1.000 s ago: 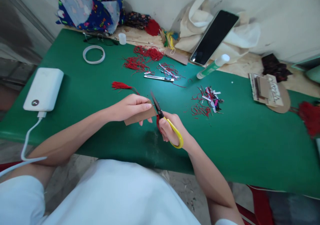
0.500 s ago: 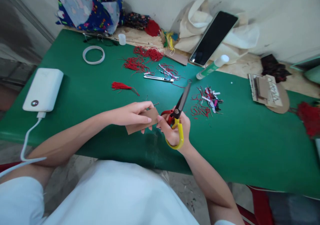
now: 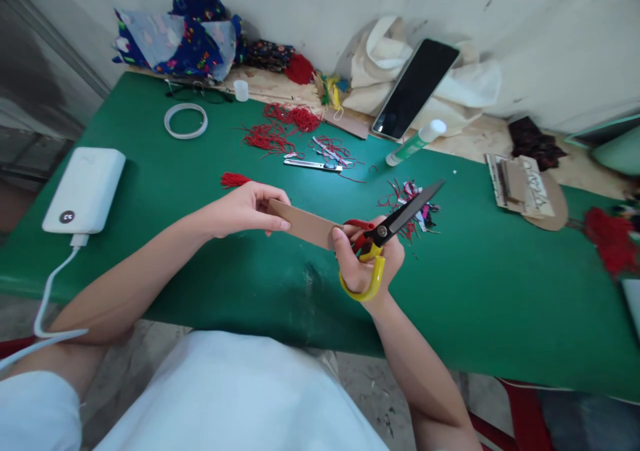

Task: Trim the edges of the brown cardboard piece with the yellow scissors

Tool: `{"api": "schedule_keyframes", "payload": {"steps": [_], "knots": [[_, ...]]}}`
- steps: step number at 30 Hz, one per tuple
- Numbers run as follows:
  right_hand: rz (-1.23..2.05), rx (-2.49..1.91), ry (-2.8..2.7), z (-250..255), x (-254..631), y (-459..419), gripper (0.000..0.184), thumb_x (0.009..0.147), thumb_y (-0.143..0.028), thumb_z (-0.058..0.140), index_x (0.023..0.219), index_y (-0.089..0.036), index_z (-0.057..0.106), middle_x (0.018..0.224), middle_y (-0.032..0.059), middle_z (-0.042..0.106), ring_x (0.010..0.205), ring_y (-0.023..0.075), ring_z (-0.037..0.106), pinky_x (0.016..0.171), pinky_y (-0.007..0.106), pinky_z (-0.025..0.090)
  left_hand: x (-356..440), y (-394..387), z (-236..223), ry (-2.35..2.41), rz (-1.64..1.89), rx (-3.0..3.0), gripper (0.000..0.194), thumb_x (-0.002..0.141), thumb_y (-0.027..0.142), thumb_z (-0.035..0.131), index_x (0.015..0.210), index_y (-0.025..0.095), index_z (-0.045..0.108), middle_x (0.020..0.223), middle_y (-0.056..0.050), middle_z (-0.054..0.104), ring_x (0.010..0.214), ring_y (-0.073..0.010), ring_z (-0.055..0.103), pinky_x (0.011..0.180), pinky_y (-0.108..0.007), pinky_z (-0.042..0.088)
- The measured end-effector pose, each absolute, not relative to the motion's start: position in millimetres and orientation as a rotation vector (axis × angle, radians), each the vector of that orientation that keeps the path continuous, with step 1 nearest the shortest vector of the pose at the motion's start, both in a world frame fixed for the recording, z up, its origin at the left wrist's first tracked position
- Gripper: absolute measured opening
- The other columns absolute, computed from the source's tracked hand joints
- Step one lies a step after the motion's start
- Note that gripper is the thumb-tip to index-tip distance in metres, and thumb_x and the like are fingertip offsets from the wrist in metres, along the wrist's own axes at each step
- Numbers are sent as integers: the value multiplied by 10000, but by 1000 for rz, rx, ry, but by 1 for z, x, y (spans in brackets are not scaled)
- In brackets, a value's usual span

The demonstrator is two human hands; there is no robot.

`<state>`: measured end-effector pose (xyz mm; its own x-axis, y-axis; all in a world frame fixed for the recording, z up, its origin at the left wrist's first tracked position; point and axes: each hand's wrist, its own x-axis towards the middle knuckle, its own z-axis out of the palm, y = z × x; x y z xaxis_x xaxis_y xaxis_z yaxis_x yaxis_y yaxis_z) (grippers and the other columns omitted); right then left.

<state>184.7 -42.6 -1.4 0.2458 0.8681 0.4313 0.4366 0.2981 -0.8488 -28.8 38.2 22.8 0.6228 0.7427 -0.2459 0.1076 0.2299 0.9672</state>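
Observation:
A narrow strip of brown cardboard (image 3: 311, 228) is stretched between my two hands above the green table. My left hand (image 3: 253, 209) pinches its left end between thumb and fingers. At the other end, the thumb and fingertips of my right hand (image 3: 367, 257) grip the strip. That same hand carries scissors (image 3: 384, 229) with red and yellow handles, their dark blades together and pointing up to the right. A red tassel (image 3: 234, 180) lies just beyond my left hand, partly hidden by it.
Past my hands lie a utility knife (image 3: 313, 165), red threads (image 3: 270, 137), a glue stick (image 3: 415, 143) and a heap of scraps (image 3: 413, 204). A phone (image 3: 416, 87) leans at the back. On the left are a white power bank (image 3: 85, 191) and a tape roll (image 3: 186, 121).
The cardboard strip has turned and is now held by both ends, my hands farther apart. The scissor blades have swung to the right. My left hand now covers part of the tassel.

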Motion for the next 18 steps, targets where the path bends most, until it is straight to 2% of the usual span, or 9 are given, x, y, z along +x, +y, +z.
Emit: {"api": "schedule_keyframes", "payload": {"steps": [3, 5, 7, 10, 12, 15, 18], "knots": [[485, -1312, -1412, 1, 186, -42, 269, 781, -269, 721, 709, -241, 464, 567, -33, 625, 490, 140, 631, 481, 254, 508, -25, 37, 19, 847, 663, 1208, 204, 623, 233, 859, 717, 143, 702, 591, 49, 608, 515, -48, 525, 477, -147, 402], [502, -1298, -1491, 1, 186, -42, 261, 784, -266, 714, 700, -242, 468, 541, -43, 604, 503, 138, 634, 497, 247, 509, -20, 33, 15, 872, 834, 1117, 263, 625, 323, 877, 737, 148, 716, 610, 46, 614, 527, -47, 508, 488, -154, 401], [523, -1279, -1554, -1, 184, -43, 274, 796, -278, 702, 687, -241, 454, 549, -43, 612, 496, 128, 627, 492, 235, 499, -12, 26, 10, 892, 942, 1052, 347, 624, 425, 884, 765, 151, 724, 655, 29, 658, 569, -66, 556, 539, -172, 445], [532, -1276, -1571, -4, 182, -44, 293, 808, -299, 692, 688, -241, 431, 580, -37, 635, 497, 119, 626, 491, 225, 494, -1, 13, 4, 873, 853, 1061, 470, 594, 485, 904, 874, 142, 746, 862, -45, 773, 822, -172, 713, 755, -252, 559], [564, -1301, -1554, -5, 180, -45, 279, 810, -310, 685, 705, -242, 436, 569, -43, 622, 484, 116, 610, 482, 223, 482, 3, 6, 1, 830, 750, 1080, 504, 641, 537, 868, 917, 133, 749, 970, -87, 790, 950, -230, 734, 856, -312, 576], [772, -1379, -1506, -4, 178, -45, 237, 844, -354, 658, 755, -238, 472, 547, -51, 601, 439, 103, 547, 455, 228, 440, 2, 6, 0, 845, 762, 1098, 509, 692, 573, 826, 921, 125, 749, 970, -98, 795, 938, -235, 746, 868, -327, 585], [973, -1395, -1431, -7, 181, -44, 329, 859, -478, 660, 758, -231, 468, 546, -53, 558, 446, 92, 484, 457, 236, 393, -4, 12, 3, 878, 819, 1059, 497, 694, 536, 842, 942, 118, 741, 920, -91, 796, 835, -221, 761, 794, -312, 605]]}}
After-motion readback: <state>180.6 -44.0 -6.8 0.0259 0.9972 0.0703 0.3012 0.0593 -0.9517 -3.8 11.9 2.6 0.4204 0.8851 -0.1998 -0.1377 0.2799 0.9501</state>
